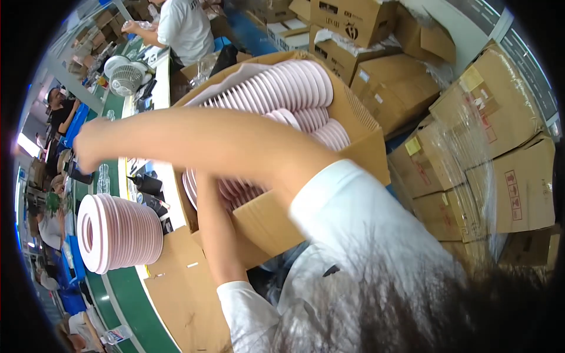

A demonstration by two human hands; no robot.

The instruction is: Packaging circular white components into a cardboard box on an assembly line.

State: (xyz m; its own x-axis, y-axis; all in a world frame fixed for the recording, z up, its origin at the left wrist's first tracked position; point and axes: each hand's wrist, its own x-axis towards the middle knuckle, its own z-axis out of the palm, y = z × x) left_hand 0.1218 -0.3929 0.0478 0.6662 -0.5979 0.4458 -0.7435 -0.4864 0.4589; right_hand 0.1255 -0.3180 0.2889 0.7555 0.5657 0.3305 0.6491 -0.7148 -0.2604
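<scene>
Rings (132,232), pale pink-white w/ round center holes, sit in 1 thick stack on the green-and-white surface (138,303), lying sideways so the hole of the end ring faces L. More of the same kind fill the open carton (276,226) just R of the surface, set on edge in several close rows; the longest row runs along the far side.

R arm reaches across the carton toward the L, its forearm hiding part of the rows. R hand (91,144) is out over the far part of the surface, beyond the stack & apart from it. It's blurred; can't tell if it's grasping anything or loose. L forearm (220,247) goes up over the carton's near L edge & passes behind the R forearm, so the L hand is hidden; can't tell its state either.

Also on the surface: a black bottle (147,185) & a clear bottle (103,179) near the stack, plus a white fan (126,77) w/ a round grille farther up. Cardboard sheet (182,288) lies beside the surface, below the carton. Co-worker in white (185,32) stands at the far end, arm out over the surface. Taped brown boxes (524,182), partly in clear wrap, are piled at R.
</scene>
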